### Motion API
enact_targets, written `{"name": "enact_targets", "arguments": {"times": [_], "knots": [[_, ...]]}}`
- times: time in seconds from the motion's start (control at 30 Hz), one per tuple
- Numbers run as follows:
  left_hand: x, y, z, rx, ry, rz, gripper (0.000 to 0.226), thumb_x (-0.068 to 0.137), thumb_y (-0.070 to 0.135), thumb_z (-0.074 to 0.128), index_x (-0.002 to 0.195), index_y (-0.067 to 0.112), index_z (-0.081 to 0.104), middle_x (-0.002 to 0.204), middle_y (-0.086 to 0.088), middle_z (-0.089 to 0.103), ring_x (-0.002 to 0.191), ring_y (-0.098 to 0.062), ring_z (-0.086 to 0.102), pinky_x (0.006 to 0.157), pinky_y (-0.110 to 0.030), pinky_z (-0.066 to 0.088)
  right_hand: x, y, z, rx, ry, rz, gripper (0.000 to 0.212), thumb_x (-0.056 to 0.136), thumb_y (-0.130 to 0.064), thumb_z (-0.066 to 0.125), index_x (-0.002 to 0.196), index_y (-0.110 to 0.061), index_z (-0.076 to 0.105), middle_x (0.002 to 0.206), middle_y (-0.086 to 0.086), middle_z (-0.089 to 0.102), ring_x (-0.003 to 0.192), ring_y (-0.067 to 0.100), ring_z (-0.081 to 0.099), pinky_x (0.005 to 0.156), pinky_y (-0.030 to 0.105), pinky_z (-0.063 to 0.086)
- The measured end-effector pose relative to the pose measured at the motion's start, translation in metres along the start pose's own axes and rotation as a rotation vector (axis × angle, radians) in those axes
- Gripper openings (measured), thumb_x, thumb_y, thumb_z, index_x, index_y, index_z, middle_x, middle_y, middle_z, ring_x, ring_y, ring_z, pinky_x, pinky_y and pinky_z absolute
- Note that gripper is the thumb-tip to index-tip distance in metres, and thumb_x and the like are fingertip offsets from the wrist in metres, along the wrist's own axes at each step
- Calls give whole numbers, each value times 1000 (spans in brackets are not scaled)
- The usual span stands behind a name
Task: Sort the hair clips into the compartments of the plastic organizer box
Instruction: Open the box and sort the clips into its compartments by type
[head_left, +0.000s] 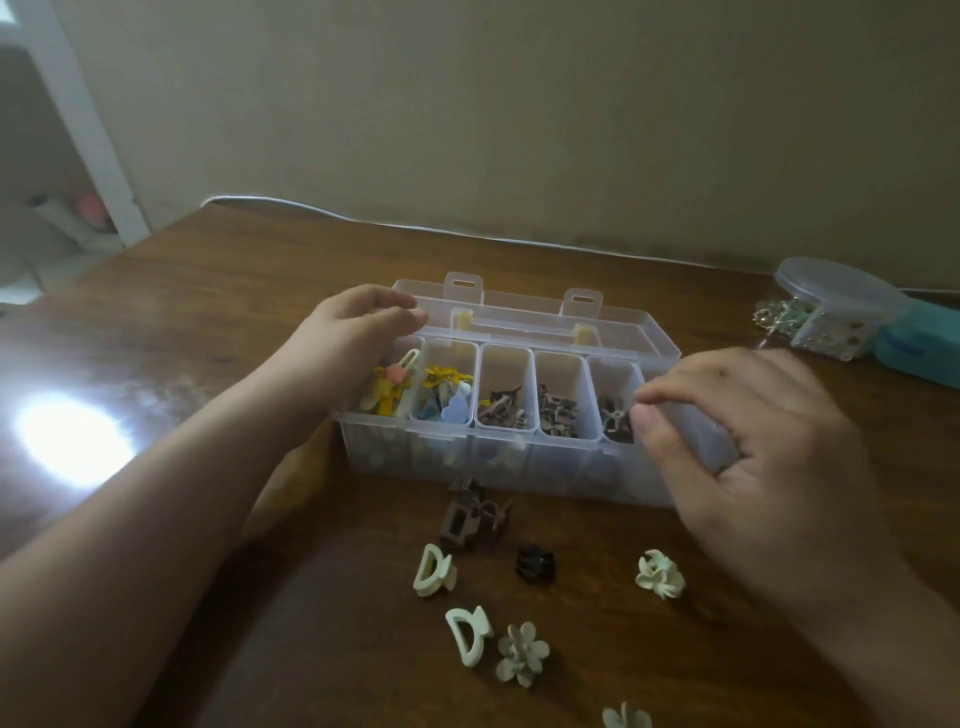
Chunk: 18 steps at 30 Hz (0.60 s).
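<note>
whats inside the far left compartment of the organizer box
Yellow clips, a pink-flowered one and a cream clip fill the far left compartment of the organizer box. The left hand covers its back corner, hiding anything there.
</note>
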<state>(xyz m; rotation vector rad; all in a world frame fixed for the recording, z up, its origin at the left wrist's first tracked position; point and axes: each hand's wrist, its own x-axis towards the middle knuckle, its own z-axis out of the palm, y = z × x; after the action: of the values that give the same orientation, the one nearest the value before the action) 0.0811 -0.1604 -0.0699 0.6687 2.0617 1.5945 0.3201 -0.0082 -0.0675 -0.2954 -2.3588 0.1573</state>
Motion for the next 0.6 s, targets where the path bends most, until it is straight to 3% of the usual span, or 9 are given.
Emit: {"name": "enact_targets", "arguments": {"times": [0.13, 0.2, 0.27, 0.4, 0.5, 0.6], "knots": [[0, 0, -1, 1, -23, 0, 31, 91, 28, 66, 121, 20, 65, 116, -10, 69, 106, -25, 68, 89, -38, 55, -5, -14, -7, 76, 31, -174, 17, 88, -24, 62, 90, -11, 73, 90, 1, 67, 83, 22, 61, 72, 39, 49], [-1, 1, -1, -1, -24, 0, 39, 83, 35, 70, 119, 21, 65, 115, -10, 70, 105, -29, 69, 95, -43, 54, -10, -23, -4, 79, -102, -359, 14, 88, -24, 66, 92, -16, 76, 89, -3, 70, 74, 20, 64, 60, 36, 52], [0, 0, -1, -3, -21, 8, 35, 86, 32, 69, 118, 20, 65, 115, -11, 70, 106, -32, 68, 97, -45, 53, -14, -27, 1, -17, -270, -481, 14, 89, -29, 64, 98, -26, 75, 94, -9, 70, 66, 16, 63, 48, 32, 50], [2, -1, -2, 17, -23, 16, 29, 94, 28, 62, 122, 21, 64, 116, -7, 69, 105, -26, 68, 99, -45, 52, -12, -24, 5, -93, -513, -478, 22, 91, -43, 52, 100, -36, 71, 99, -17, 69, 61, 9, 61, 42, 27, 46], [3, -1, -2, 21, -21, 17, 29, 93, 29, 62, 121, 22, 64, 116, -6, 68, 106, -23, 68, 98, -44, 52, -14, -26, 7, -109, -523, -467, 17, 87, -42, 57, 95, -36, 71, 96, -19, 69, 64, 11, 56, 44, 24, 42], [3, -2, -2, 22, -27, 18, 29, 93, 29, 63, 122, 23, 64, 117, -5, 68, 107, -22, 67, 97, -42, 52, -15, -24, 5, -76, -384, -511, 14, 82, -30, 67, 95, -30, 72, 96, -14, 70, 73, 16, 57, 50, 30, 48]]}}
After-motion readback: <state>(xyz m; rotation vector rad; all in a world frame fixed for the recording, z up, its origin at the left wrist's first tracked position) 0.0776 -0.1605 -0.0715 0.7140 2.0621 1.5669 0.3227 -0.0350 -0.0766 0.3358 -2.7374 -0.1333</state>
